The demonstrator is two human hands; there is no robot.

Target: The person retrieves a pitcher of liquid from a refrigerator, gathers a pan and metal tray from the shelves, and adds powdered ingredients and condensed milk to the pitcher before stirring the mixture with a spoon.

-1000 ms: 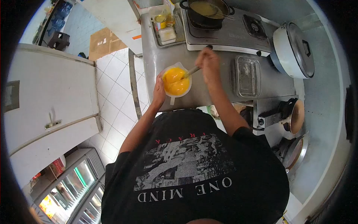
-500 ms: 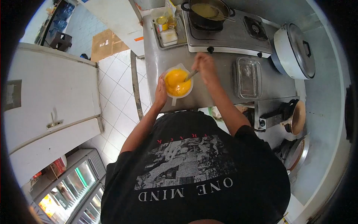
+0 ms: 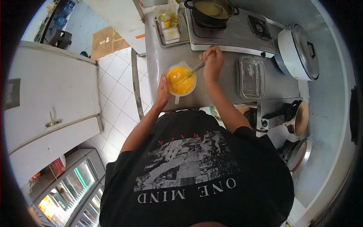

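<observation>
A white bowl (image 3: 176, 99) with a handle or tab at its near edge stands on the metal counter, holding bright yellow liquid (image 3: 179, 84) like beaten egg. My left hand (image 3: 163, 89) is pressed round the bowl's left side, its fingers on the outer wall. My right hand (image 3: 213, 59) is closed in a fist on the handle of a whisk-like utensil (image 3: 197, 68). The utensil slants down to the left, and its head lies in the yellow liquid at the bowl's right side, so its exact shape is hidden.
Behind the bowl is a two-burner stove (image 3: 236, 37) with a black pot (image 3: 211, 19) on it. A tray (image 3: 183, 40) with a can and containers sits at the back left. To the right are a clear rectangular dish (image 3: 252, 78) and a large lidded pot (image 3: 290, 53).
My right hand has moved slightly up and right with the utensil, and the liquid's surface has shifted. My left hand stays against the bowl.
</observation>
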